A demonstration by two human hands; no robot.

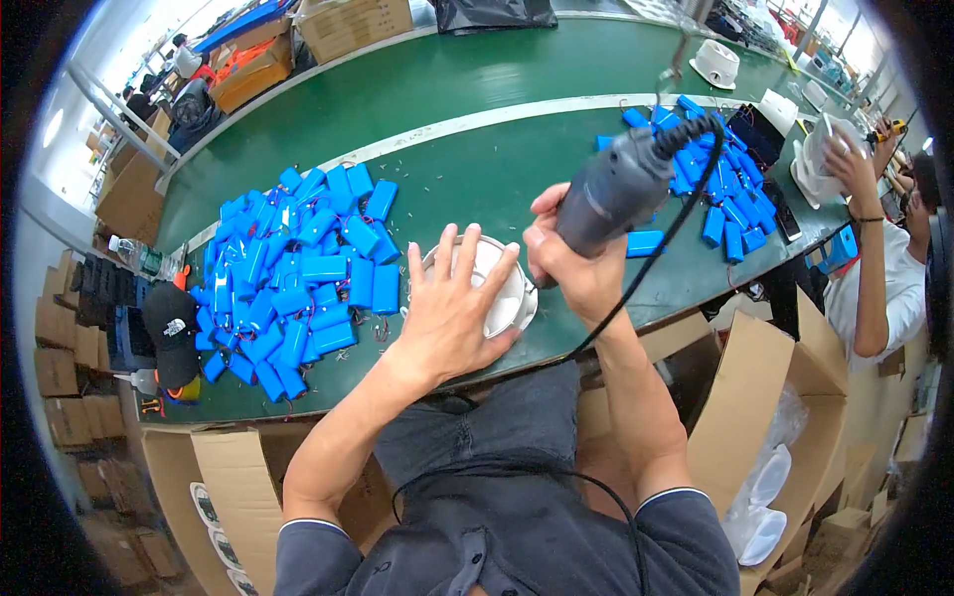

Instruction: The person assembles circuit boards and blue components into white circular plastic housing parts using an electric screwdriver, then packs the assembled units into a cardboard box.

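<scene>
My left hand [445, 310] lies with its fingers stretched and spread over a round white plastic housing [509, 296], which rests on the green table. The palm and fingers hide much of the housing. In my right hand [576, 273] is a dark corded electric screwdriver [614, 194], held tilted just to the right of the housing. Its tip is hidden from sight. Left of my left hand spreads a big pile of blue wrapped battery packs [298, 268] with thin wires. One loose blue pack [644, 243] lies to the right of my right hand.
More blue packs [730, 189] are heaped at the right. The screwdriver's black cord [651, 273] runs down past my right forearm. A co-worker's hand [850, 159] holds another white housing at far right. Open cardboard boxes [740, 397] flank me; a black cap [171, 333] sits at the left edge.
</scene>
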